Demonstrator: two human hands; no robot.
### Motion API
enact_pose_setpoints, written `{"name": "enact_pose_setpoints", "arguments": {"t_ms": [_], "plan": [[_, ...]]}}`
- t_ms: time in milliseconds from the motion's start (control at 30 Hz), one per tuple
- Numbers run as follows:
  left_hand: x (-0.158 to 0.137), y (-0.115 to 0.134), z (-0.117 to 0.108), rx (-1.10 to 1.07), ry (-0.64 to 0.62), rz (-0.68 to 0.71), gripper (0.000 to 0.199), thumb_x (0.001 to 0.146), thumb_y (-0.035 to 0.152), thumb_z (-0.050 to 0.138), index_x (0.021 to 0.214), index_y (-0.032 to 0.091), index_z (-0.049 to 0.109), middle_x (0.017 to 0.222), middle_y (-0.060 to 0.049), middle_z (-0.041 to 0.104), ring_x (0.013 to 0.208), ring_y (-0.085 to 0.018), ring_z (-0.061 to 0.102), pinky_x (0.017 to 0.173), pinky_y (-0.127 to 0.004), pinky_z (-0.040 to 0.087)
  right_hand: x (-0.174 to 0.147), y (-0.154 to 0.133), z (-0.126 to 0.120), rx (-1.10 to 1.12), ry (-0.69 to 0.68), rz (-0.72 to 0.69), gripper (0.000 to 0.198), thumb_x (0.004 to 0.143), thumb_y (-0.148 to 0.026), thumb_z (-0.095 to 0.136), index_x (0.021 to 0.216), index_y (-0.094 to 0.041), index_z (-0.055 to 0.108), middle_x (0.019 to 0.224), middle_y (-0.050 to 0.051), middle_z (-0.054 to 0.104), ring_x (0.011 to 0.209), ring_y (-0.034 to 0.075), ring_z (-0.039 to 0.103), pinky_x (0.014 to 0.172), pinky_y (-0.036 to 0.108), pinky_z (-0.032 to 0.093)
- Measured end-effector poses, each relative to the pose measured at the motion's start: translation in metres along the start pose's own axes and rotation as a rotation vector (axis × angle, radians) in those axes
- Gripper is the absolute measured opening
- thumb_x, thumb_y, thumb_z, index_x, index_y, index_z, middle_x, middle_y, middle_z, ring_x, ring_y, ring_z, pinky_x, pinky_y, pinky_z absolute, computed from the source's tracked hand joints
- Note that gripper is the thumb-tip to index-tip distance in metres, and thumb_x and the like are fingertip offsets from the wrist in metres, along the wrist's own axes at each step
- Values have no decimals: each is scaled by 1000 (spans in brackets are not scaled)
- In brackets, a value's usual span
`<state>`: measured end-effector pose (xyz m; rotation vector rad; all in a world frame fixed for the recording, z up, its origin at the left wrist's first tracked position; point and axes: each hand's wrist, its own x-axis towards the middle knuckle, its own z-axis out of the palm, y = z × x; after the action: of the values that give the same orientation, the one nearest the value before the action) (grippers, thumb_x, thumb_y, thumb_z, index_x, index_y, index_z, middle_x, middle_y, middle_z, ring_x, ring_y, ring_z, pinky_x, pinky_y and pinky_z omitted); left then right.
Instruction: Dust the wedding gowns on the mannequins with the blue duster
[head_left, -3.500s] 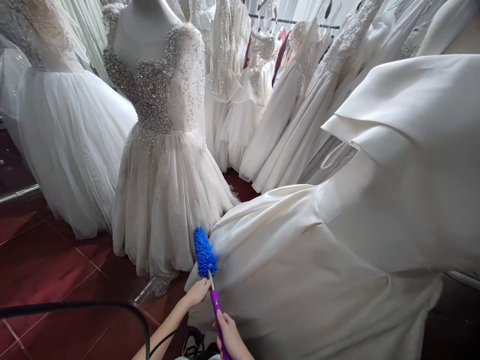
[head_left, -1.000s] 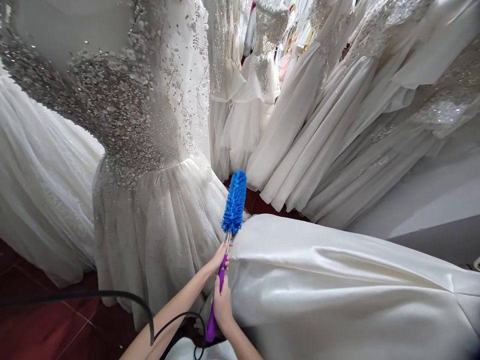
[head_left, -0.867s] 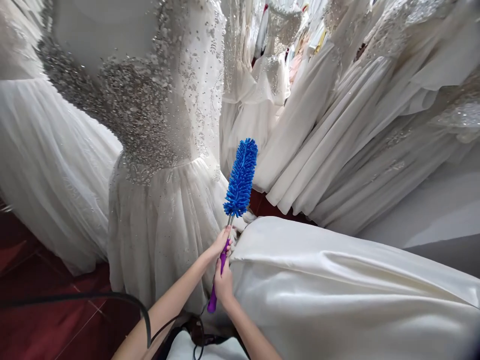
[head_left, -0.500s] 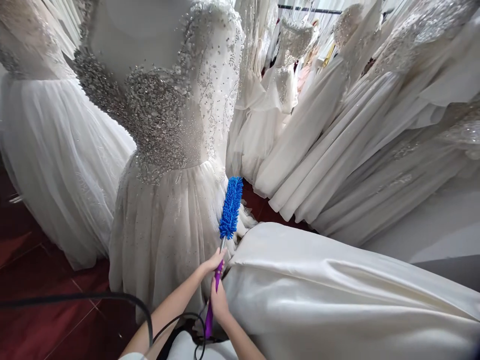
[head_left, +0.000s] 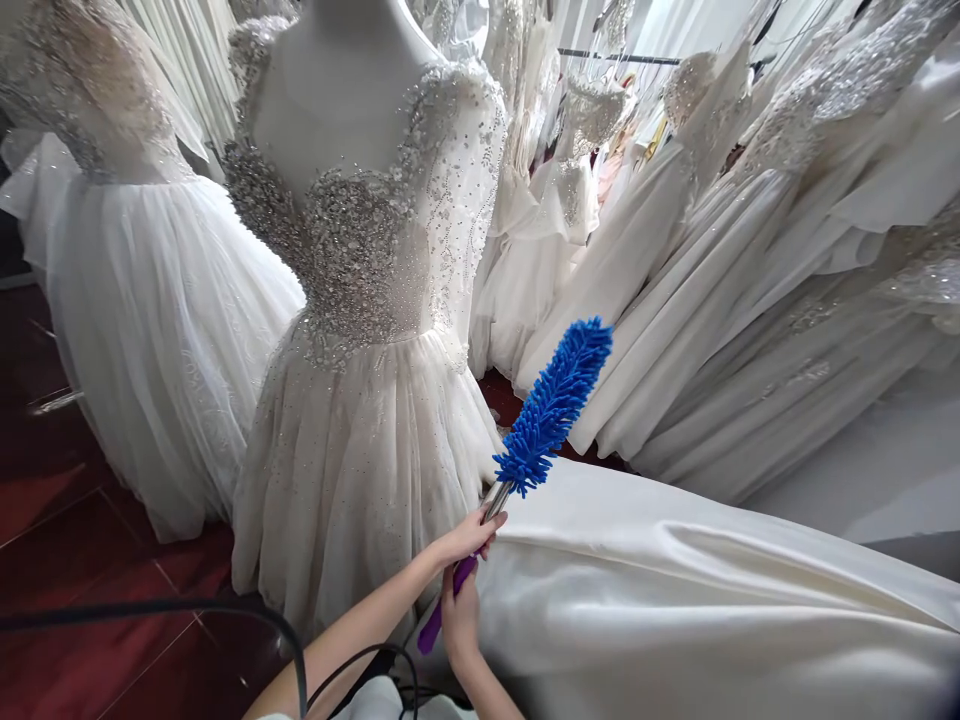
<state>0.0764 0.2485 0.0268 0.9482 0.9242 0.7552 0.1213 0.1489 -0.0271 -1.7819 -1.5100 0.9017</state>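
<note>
A duster (head_left: 553, 408) with a fluffy blue head, a metal shaft and a purple handle tilts up to the right. My left hand (head_left: 471, 537) is closed round the shaft near the top of the handle. Lower down, my right hand (head_left: 460, 610) wraps the purple handle. Ahead of my hands stands a mannequin in a beaded white gown (head_left: 360, 270) with a tulle skirt. The blue head is apart from that gown's bodice, in front of the hanging dresses. Beneath the duster, to the right, spreads a smooth satin skirt (head_left: 675, 590).
Another white gown (head_left: 172, 300) stands at the left. Several dresses (head_left: 720, 270) hang along a rail (head_left: 622, 56) at the back right. A black cable (head_left: 187, 606) loops across the lower left, over the red tiled floor (head_left: 82, 590).
The duster has swung right and away from the beaded gown's skirt, its head now tilted further right. Both hands have shifted slightly right with it. The view has also shifted a little.
</note>
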Motion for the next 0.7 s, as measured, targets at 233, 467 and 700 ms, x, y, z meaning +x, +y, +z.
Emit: {"name": "enact_pose_setpoints", "arguments": {"t_ms": [233,467,700], "plan": [[-48,14,-6,-85,61,148,47,72,60,52,51,18,48,50,0,54,57,-13,57,64,-26,45,16,33,-46,-397,-141,-291,50,90,-48,23,111,-12,51,79,14,70,70,26,67,59,29,41],[-85,-54,-36,-737,430,-65,42,67,49,64,50,19,41,44,6,44,46,-10,52,61,-26,49,-12,37,-43,-623,-447,-387,24,86,-35,38,96,-24,56,74,4,72,68,21,67,53,25,34],[-129,-144,-33,-1191,758,-287,23,73,18,57,54,20,45,52,2,55,55,-14,62,58,-27,53,-33,36,-36,-829,-675,-480,15,75,-31,52,83,-22,62,76,8,72,70,25,67,58,28,39]]}}
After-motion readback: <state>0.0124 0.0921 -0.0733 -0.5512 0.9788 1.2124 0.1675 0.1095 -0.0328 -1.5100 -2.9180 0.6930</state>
